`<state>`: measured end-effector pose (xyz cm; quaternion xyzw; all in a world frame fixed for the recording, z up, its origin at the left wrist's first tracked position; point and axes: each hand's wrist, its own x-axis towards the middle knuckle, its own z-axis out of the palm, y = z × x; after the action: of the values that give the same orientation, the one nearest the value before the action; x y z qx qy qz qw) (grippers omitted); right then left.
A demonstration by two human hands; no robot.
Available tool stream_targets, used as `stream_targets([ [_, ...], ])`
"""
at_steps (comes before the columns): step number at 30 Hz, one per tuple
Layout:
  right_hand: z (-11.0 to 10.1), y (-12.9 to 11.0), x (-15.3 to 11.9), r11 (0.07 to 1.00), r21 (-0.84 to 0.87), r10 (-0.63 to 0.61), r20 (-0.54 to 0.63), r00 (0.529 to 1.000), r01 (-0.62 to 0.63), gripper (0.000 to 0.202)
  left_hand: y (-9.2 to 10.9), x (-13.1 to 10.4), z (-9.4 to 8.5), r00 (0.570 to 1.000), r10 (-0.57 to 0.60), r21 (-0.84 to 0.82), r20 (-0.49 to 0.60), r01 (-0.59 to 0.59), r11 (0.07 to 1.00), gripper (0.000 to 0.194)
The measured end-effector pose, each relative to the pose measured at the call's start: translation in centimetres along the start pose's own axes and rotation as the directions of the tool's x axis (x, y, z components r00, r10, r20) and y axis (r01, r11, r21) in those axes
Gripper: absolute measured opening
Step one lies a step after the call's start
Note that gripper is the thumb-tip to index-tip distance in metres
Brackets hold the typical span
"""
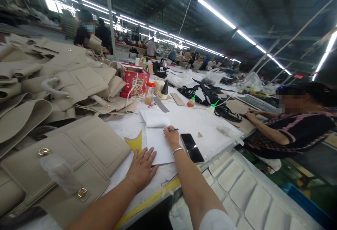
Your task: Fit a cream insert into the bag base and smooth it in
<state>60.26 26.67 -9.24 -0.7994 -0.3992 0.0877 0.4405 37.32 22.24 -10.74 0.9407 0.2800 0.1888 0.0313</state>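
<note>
one pen [173,129], one phone [192,148], two green-tipped bottles [191,102]

Short white sleeve [218,220]; slim silver-toned bangle [178,150] on the right wrist.

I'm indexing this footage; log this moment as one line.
right hand: pen over open notebook | left hand: spread at notebook's lower-left corner, by yellow piece | phone: right of notebook

We saw a black phone [192,148], a red box [134,80] and beige bag pieces [97,142] on the desk [181,112].
</note>
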Motion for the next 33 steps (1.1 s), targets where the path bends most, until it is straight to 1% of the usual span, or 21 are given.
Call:
stream_targets([
  [7, 0.0, -0.2, -0.1, 1.000, 0.004, 0.012, -0.019, 1.000, -0.012, 0.017, 0.0, 0.0, 0.1, 1.000, -0.006, -0.002, -0.019, 0.006, 1.000, 0.050],
  [14, -0.2, -0.3, 0.0, 1.000, -0.010, 0.005, -0.018, 1.000, -0.005, 0.016, 0.1, 0.0, -0.2, 1.000, -0.007, -0.009, -0.005, 0.007, 1.000, 0.050],
  [19, -0.2, -0.4, -0.1, 1.000, 0.012, 0.011, -0.014, 1.000, -0.011, 0.016, 0.1, 0.0, -0.1, 1.000, -0.018, -0.009, -0.010, 0.018, 1.000, 0.050],
  [25, -0.5, -0.6, -0.1, 0.998, 0.060, 0.027, -0.069, 0.997, -0.023, 0.020, 0.1, 0.0, -0.3, 1.000, -0.013, -0.008, 0.008, 0.013, 1.000, 0.050],
  [30, -1.0, -1.0, -0.4, 0.998, 0.042, -0.046, -0.079, 0.996, 0.049, 0.031, 0.2, 0.1, -0.6, 0.999, -0.034, -0.025, 0.017, 0.034, 0.999, 0.049],
  [33, -2.4, -1.0, -0.3, 0.991, -0.035, -0.129, -0.065, 0.990, 0.126, 0.037, 0.3, 0.1, -0.7, 0.999, -0.049, -0.039, 0.015, 0.049, 0.998, 0.050],
])
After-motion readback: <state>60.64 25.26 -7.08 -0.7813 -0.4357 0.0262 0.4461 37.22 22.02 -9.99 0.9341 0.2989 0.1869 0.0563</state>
